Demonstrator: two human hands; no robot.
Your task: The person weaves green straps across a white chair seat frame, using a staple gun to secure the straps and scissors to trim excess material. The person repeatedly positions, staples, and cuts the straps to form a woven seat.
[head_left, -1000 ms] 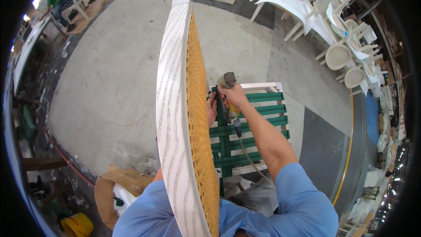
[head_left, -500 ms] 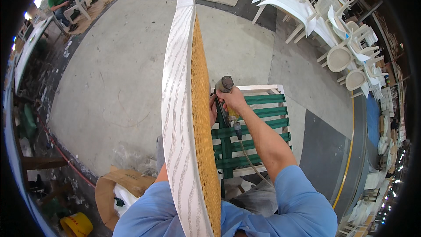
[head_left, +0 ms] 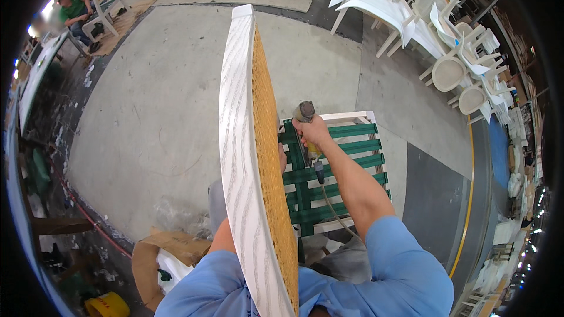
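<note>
The woven cane panel (head_left: 271, 158), a long piece with a white wavy-grained frame on its left face and a golden cane mesh on its right, stands on edge in front of the person and runs from near the chest up toward the concrete floor (head_left: 158, 111) beyond. Just right of it lies a frame of green webbing straps (head_left: 335, 170) in a white surround, set low on the floor rather than on any desk.

The right hand (head_left: 314, 132) is closed tight around the grip of a pneumatic stapler (head_left: 305, 114), whose hose (head_left: 335, 211) trails back toward the body; the tool's nose sits at the cane face. The left hand (head_left: 282, 157) is almost wholly hidden behind the panel; only a sliver shows at the mesh edge, so I cannot tell how far it is closed or what it grips.

The panel looks stiff along its frame but light for its length, and the cane mesh seems easy to dent or tear. The rigid white edge looks the safer place to take hold, near mid-length to balance it.

White chairs (head_left: 405, 12) are stacked well apart, at upper right.
</note>
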